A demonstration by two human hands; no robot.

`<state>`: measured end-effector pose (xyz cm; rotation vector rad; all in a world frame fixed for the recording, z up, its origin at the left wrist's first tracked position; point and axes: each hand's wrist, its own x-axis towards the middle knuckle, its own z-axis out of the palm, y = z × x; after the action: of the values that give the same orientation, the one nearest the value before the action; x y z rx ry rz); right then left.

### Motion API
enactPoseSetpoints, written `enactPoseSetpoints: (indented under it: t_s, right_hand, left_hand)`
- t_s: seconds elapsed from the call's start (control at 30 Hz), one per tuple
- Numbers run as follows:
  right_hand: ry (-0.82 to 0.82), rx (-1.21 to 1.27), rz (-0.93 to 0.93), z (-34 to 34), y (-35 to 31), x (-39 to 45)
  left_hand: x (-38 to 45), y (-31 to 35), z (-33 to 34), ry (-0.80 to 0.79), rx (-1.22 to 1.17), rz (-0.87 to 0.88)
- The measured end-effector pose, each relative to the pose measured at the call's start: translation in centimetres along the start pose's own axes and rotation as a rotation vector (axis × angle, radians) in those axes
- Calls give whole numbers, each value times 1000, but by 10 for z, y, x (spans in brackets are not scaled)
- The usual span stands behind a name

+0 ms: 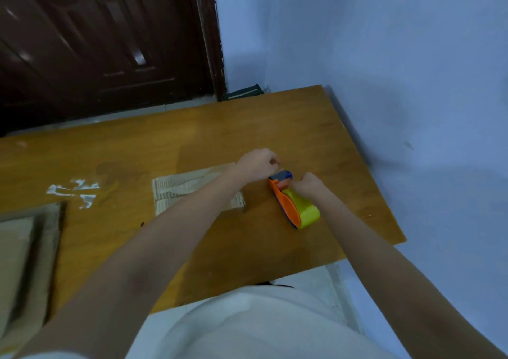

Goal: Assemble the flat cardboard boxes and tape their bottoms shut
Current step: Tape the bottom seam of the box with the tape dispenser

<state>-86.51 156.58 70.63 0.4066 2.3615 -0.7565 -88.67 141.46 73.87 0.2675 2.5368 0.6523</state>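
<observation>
Tabletop tape dispenser (295,204) between hands (258,163).

On the counter (192,136), a flat box (176,193) lies mid-way, the tape dispenser (297,207) just right of it, another box (24,262) far left.

You have one tape dispenser (295,203) right of centre, two pieces of cardboard, one flat sheet (187,191) mid-frame and one stack (24,262) at the left edge, one wooden table (165,138), one dark door (96,42) upper left, and two hands: left hand (257,163), right hand (309,184).
</observation>
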Motion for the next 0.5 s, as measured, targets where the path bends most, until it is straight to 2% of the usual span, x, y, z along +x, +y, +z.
enactPoseSetpoints:
  t_s: [0.07,0.13,0.2,0.27,0.33,0.5]
  right_hand:
    - [4,-150,24,-1,-1,-4]
    - [123,-346,21,0,-8,-9]
    - [341,-457,-127,3,-18,-18]
    - [480,-455,-327,12,-29,-31]
    - [453,-423,-441,23,-42,-45]
    - [187,-462,-541,49,-60,-77]
  left_hand:
    - [-8,-4,-2,28,29,22]
    - [-21,-13,-7,92,37,43]
    - [-40,-30,-17,158,27,35]
    - [-57,-51,-26,202,21,-9]
    - [-73,-74,-34,223,7,-92]
    - [-104,-123,-44,213,-74,-317]
